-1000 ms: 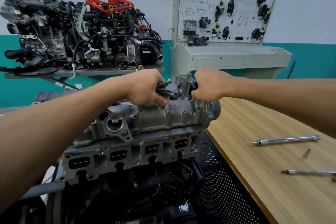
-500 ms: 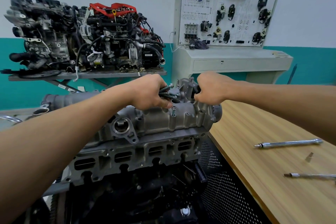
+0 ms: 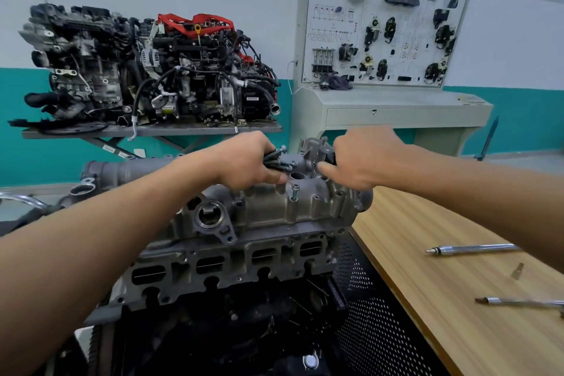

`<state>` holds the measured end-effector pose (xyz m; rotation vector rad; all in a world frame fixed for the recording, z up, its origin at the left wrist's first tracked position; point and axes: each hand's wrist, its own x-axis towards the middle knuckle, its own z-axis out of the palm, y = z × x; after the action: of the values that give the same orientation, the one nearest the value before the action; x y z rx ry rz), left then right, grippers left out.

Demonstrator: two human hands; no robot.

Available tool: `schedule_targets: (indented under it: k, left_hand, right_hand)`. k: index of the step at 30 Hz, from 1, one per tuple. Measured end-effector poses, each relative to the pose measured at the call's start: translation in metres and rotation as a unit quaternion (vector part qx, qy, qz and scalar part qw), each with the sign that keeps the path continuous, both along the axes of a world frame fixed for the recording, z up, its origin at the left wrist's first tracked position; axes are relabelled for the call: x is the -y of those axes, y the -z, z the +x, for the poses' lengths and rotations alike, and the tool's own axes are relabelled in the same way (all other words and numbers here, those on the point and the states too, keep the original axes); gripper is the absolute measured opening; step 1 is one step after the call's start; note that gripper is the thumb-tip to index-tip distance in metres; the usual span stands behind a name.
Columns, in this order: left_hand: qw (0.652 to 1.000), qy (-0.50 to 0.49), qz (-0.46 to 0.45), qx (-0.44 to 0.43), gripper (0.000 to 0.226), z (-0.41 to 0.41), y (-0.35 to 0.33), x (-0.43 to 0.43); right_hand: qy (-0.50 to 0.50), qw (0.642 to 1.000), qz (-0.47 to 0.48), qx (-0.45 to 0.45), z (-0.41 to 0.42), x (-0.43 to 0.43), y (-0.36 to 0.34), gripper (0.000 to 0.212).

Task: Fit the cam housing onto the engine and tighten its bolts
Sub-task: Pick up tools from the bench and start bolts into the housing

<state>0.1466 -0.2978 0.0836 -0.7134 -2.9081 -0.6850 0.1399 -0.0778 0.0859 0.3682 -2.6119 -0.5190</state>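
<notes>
The cam housing (image 3: 268,214) sat on top of the engine (image 3: 232,265), near the middle of our view, with its flange lying along the head's upper face. Whether it was fully seated we could not tell. We judged it a rigid cast-metal piece, long and fairly heavy, with no give. It would be best taken at both ends with two hands and kept level, so that its mating face was neither knocked nor cocked.

One bolt (image 3: 294,192) stood upright in a hole along the housing's top edge with its head proud. We judged it only started, not tightened.

At ten o'clock from that bolt our left hand (image 3: 244,162) was clenched round a bundle of spare bolts (image 3: 276,159), their heads sticking out toward three o'clock. These we judged small, hard and smooth, and likely to slide out of a loose fist. Each would be better picked out by its head and dropped in shank-first.

At two o'clock from the standing bolt our right hand (image 3: 363,162) hovered at the housing's far end, fingers curled and blurred. Whether it gripped anything we could not tell.

Farther out, at four o'clock from the engine, lay a wooden bench (image 3: 442,330). On it were a slim metal rod (image 3: 473,249), a small bit (image 3: 517,271) and a second tool (image 3: 525,301), all well apart from the housing. At ten o'clock, behind our left arm, another engine (image 3: 146,70) rested on a stand. At one o'clock a training board (image 3: 384,24) stood against the wall.
</notes>
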Motion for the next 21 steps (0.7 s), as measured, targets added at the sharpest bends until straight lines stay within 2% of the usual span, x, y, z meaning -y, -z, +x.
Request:
schedule_targets:
  k: [2, 3, 4, 6, 8, 10, 14, 18, 20, 21]
  left_hand:
    - [0.999, -0.027, 0.008, -0.040, 0.032, 0.010, -0.006, 0.019]
    - [0.996, -0.051, 0.017, -0.067, 0.034, 0.016, -0.007, 0.031]
    - [0.993, -0.074, 0.031, -0.087, 0.035, 0.023, -0.006, 0.045]
    - [0.984, -0.115, 0.072, -0.113, 0.035, 0.040, 0.000, 0.066]
    - [0.971, -0.157, 0.108, -0.145, 0.039, 0.056, 0.014, 0.080]
    - [0.951, -0.189, 0.154, -0.190, 0.043, 0.068, 0.030, 0.085]
    - [0.908, -0.166, 0.279, -0.265, 0.034, 0.075, 0.055, 0.069]
    - [0.851, -0.150, 0.362, -0.350, 0.017, 0.065, 0.060, 0.043]
    - [0.830, -0.149, 0.365, -0.395, 0.008, 0.059, 0.060, 0.039]
    - [0.822, -0.151, 0.358, -0.417, 0.012, 0.056, 0.061, 0.039]
  right_hand:
    - [-0.049, 0.995, 0.008, -0.083, 0.011, 0.009, -0.006, 0.069]
    - [-0.093, 0.992, 0.000, -0.079, 0.015, 0.015, -0.007, 0.069]
    - [-0.138, 0.990, -0.013, -0.037, 0.018, 0.020, -0.006, 0.062]
    - [-0.193, 0.974, -0.063, 0.103, 0.024, 0.032, -0.003, 0.039]
    - [-0.203, 0.958, -0.085, 0.185, 0.024, 0.041, -0.001, 0.030]
    - [-0.203, 0.952, -0.095, 0.206, 0.020, 0.046, -0.005, 0.023]
    - [-0.179, 0.943, -0.104, 0.260, 0.017, 0.045, -0.015, 0.016]
    - [-0.174, 0.939, -0.123, 0.269, 0.016, 0.042, -0.013, 0.016]
    - [-0.179, 0.938, -0.132, 0.265, 0.014, 0.041, -0.012, 0.015]
    - [-0.182, 0.938, -0.134, 0.264, 0.012, 0.041, -0.011, 0.014]
